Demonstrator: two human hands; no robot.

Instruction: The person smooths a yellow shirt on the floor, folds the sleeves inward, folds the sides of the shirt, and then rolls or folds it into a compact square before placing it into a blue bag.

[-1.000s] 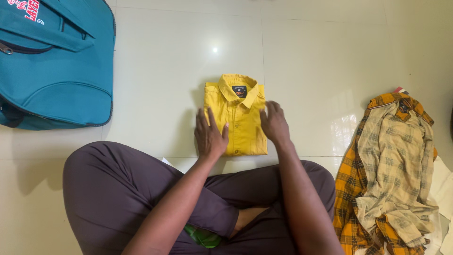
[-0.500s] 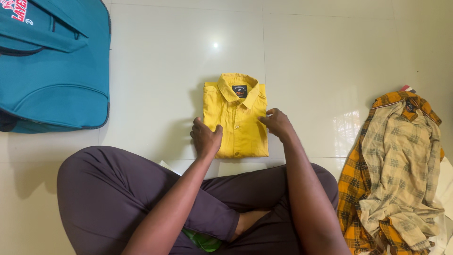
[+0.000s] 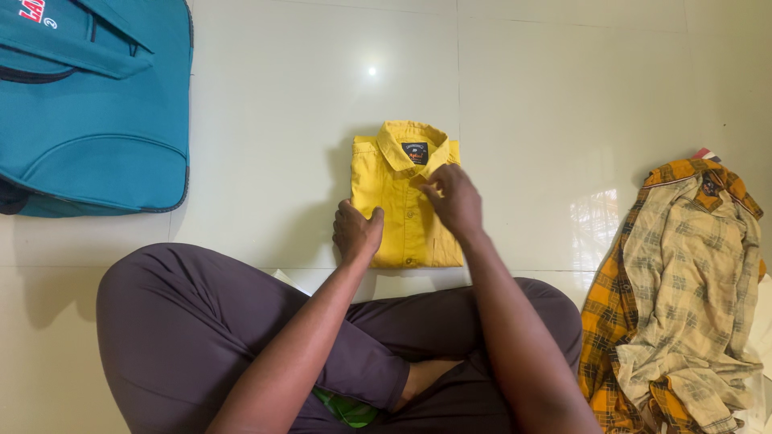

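A folded yellow shirt [image 3: 400,210] lies flat on the pale tiled floor [image 3: 281,120], collar away from the seated person; the left hand [image 3: 356,232] rests at its lower left edge, fingers curled loosely, gripping nothing; the right hand [image 3: 454,198] lies on the shirt's front near the collar, fingers bent, whether they pinch the cloth I cannot tell; a teal bag [image 3: 88,104] lies at far left, its contents hidden; checked shirts [image 3: 683,289] are heaped at right.
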